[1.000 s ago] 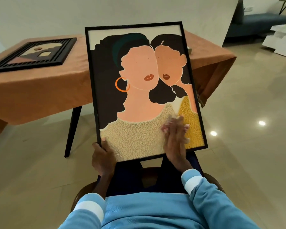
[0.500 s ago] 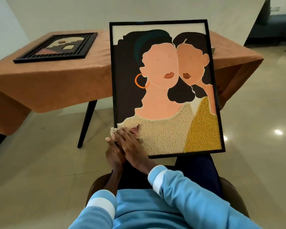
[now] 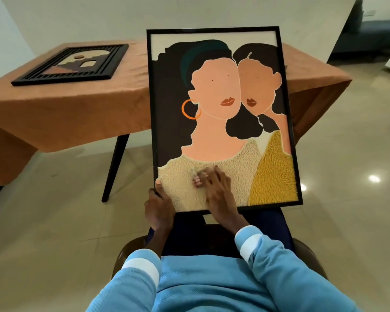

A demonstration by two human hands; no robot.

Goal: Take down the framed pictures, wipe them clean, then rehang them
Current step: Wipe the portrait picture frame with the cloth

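A large black-framed picture (image 3: 221, 113) of two faceless women stands tilted on my lap. My left hand (image 3: 159, 206) grips its lower left corner, thumb on the front. My right hand (image 3: 216, 190) lies flat on the lower middle of the glass, pressing a small pale cloth (image 3: 196, 179) that peeks out past the fingertips. A second, smaller picture (image 3: 73, 64) with a ribbed black frame lies flat on the table at the far left.
A table under an orange cloth (image 3: 65, 113) stands ahead with black legs (image 3: 115, 167). I sit on a brown chair (image 3: 126, 253) over a glossy beige tiled floor. A dark blue sofa (image 3: 378, 34) is at the far right.
My right hand swept the cloth from the lower right of the picture to its lower left corner, then back toward the lower middle. My left hand kept its grip on the corner.
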